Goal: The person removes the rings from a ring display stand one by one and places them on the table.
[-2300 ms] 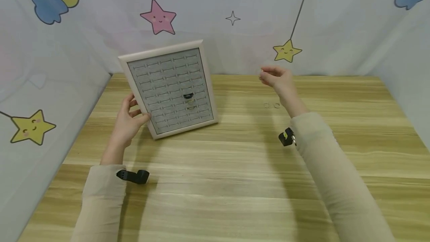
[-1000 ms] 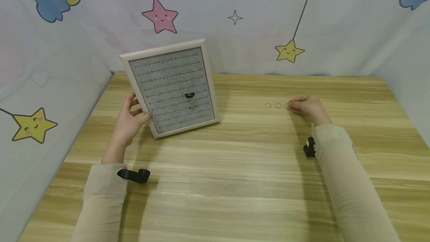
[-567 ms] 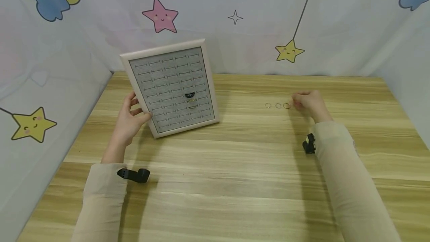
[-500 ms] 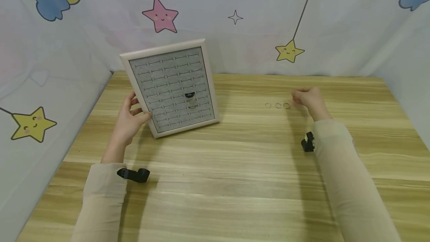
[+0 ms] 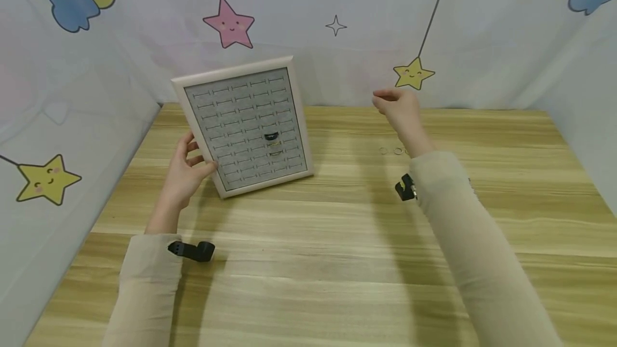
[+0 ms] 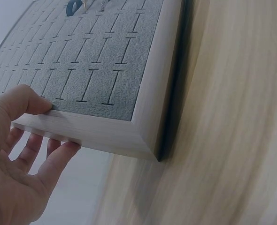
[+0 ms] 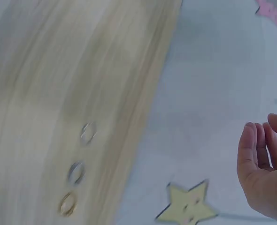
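Note:
A ring display board (image 5: pixel 246 130), grey slotted padding in a pale wooden frame, leans upright on the table. My left hand (image 5: pixel 185 173) grips its left edge, thumb on the front and fingers behind. A black ring (image 5: pixel 271 136) and two thinner rings, one gold, sit in its slots; the black ring (image 6: pixel 73 7) also shows in the left wrist view. On the table lie two silver rings and a gold ring (image 7: pixel 68 204), which the right wrist partly covers in the head view. My right hand (image 5: pixel 399 110) is raised above them, fingers loosely bent, nothing visible between them.
The wood-grain table (image 5: pixel 308 261) ends at a pale cloth backdrop (image 5: pixel 356 68) printed with stars and clouds. Similar cloth hangs on the left and right sides. A small black camera (image 5: pixel 193 250) is worn on each wrist.
My right hand set the gold ring down beside the two silver rings, let go, then rose and moved left. The left hand and the board have stayed in place.

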A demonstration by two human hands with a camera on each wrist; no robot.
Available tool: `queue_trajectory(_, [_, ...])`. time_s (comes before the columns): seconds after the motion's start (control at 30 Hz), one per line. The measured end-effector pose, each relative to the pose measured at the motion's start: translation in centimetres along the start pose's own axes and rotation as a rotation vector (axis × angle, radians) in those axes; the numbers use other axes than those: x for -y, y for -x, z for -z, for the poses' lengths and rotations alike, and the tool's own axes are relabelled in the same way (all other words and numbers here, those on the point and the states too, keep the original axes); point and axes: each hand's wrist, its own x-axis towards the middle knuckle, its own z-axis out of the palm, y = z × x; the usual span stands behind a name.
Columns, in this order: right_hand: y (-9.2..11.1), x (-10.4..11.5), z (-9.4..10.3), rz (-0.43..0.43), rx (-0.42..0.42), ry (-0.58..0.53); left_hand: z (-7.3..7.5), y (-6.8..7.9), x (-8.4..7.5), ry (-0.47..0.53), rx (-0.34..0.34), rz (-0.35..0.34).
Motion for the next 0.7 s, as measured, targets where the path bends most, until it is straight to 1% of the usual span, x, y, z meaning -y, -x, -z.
queue_trajectory(0.1, [0.4,1.6,-1.8,0.07,0.02,-0.003,0.0,0.0,0.0,-0.002,-0.001,-0.004])
queue_trajectory(0.2, [1.2,3.0,-3.5,0.149,0.066,-0.019,0.0,0.0,0.1,-0.003,-0.001,-0.007])
queue_trajectory(0.3, [2.1,4.1,-5.1,0.209,0.12,-0.018,0.0,-0.1,0.1,-0.004,-0.001,-0.008])
queue_trajectory(0.4, [2.9,5.0,-6.6,0.25,0.174,-0.004,0.0,-0.1,0.0,-0.004,-0.001,-0.008])
queue_trajectory(0.53, [3.6,5.7,-8.5,0.279,0.251,0.015,0.0,0.1,-0.2,-0.004,0.001,-0.003])
queue_trajectory(0.63, [4.1,5.8,-9.8,0.302,0.299,0.061,0.0,0.2,-0.2,-0.006,0.001,-0.001])
queue_trajectory(0.7, [4.5,5.8,-10.5,0.331,0.32,0.109,0.0,0.2,-0.2,-0.01,0.0,-0.001])
